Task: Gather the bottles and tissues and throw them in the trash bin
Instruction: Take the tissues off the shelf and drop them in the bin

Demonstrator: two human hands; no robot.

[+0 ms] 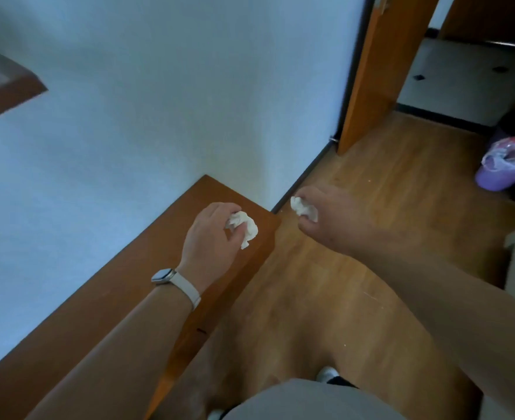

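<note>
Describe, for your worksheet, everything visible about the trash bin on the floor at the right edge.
The trash bin is small, round and lilac, seemingly plastic. It stands upright on the wooden floor, near a doorway, cut partly by the picture's edge. A thin translucent liner is folded over its rim, with crumpled rubbish showing inside. Neither hand touches it.

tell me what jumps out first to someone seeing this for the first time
Two outstretched arms fill the middle: the left hand and the right hand each clutch a crumpled white tissue. At the far right, on the wooden floor, stands a purple trash bin with a bag in it.
</note>
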